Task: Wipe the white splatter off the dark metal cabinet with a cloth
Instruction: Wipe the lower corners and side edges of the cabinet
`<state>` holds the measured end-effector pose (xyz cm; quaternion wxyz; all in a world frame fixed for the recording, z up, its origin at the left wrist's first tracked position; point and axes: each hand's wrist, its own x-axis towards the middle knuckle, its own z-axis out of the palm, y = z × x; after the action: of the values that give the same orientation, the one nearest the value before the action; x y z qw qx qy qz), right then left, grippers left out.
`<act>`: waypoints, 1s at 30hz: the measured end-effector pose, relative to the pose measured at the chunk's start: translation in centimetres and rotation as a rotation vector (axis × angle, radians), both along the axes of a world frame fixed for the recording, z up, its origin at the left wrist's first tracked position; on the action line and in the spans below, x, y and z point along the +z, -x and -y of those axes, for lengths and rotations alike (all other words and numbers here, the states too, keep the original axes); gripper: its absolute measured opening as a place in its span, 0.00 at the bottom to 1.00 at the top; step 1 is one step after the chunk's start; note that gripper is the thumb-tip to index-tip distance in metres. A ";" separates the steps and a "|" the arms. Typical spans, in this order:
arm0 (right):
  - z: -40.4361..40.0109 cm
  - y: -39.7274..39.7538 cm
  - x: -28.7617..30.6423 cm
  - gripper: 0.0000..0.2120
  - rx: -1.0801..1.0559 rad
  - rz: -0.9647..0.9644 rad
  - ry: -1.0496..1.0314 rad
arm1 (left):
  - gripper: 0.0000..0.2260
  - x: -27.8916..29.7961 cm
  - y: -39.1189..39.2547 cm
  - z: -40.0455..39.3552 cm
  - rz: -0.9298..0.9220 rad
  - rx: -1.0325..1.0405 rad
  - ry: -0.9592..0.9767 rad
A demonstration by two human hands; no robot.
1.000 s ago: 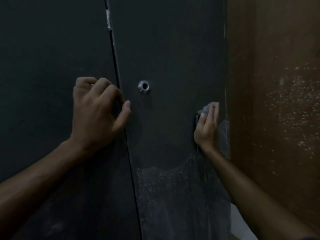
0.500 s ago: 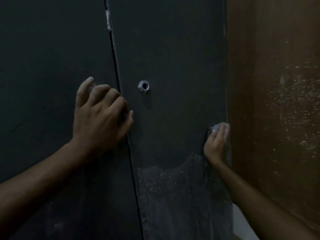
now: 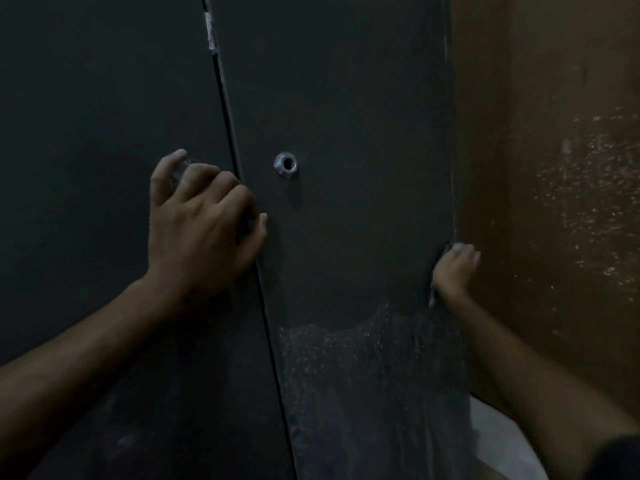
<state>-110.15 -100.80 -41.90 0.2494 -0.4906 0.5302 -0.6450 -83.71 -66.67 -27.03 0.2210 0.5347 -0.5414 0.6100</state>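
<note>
The dark metal cabinet [image 3: 346, 98] fills the view, with a seam between its two doors. White splatter [image 3: 363, 368] speckles the lower part of the right door. My right hand [image 3: 455, 271] grips a pale cloth [image 3: 462, 247] against the cabinet's right edge, just above the splatter; only slivers of cloth show around the fingers. My left hand [image 3: 197, 230] lies on the left door beside the seam. Its fingers curl over a small pale handle [image 3: 183, 167] that is mostly hidden, and its thumb touches the right door.
A silver lock ring [image 3: 285, 164] sits in the right door above the hands. A brown wall [image 3: 554, 168] with white speckles stands close on the right, leaving a narrow gap. Something white [image 3: 498, 441] shows at the bottom right.
My right hand has slid down the cabinet's right edge with the cloth, nearer the splatter. My left hand shifted slightly lower by the seam.
</note>
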 end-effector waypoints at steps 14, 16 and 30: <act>1.4 0.6 -3.4 0.25 -0.031 0.077 -0.166 | 0.16 -0.3 -0.5 0.3 0.017 -0.042 0.014; -0.4 -1.2 -0.5 0.26 -0.021 0.073 -0.034 | 0.16 -0.3 -0.5 0.4 0.016 -0.053 0.020; -11.0 -10.6 -5.0 0.30 0.013 0.094 0.246 | 0.16 -0.2 -0.7 0.6 0.020 -0.070 0.041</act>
<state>-99.58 -89.84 -46.86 0.2161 -0.4902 0.4317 -0.7257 -82.98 -67.24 -27.21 0.2477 0.5046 -0.5492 0.6184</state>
